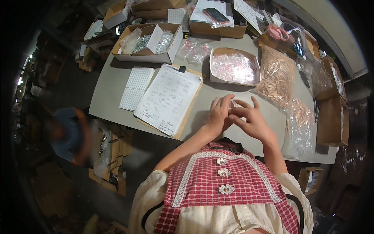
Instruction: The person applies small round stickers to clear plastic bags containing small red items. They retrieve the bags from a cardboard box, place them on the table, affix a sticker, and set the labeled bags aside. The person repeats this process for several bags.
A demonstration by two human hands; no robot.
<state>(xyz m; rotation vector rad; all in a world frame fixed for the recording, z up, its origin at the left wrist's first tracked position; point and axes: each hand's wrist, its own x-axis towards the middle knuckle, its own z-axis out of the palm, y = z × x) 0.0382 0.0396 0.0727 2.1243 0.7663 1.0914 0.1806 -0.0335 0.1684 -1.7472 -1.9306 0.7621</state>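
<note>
My left hand [221, 116] and my right hand [250, 118] meet over the near part of the table. A small, clear plastic bag [234, 104] shows partly between their fingertips; the rest is hidden by the fingers. The left fingers are closed together on it. On the right, thumb and forefinger pinch at it while the other fingers stand raised. Just beyond the hands is an open cardboard box [218, 76] of small clear bags with reddish edges. To its right lies a large clear bag of wooden dowels [275, 76].
A clipboard with papers [169, 99] and a white printed grid sheet [136, 89] lie on the left. Behind them stands a box of screws [144, 57]. A smaller bag of dowels [300, 126] is at right. Another person [68, 132] is beyond the table's left edge.
</note>
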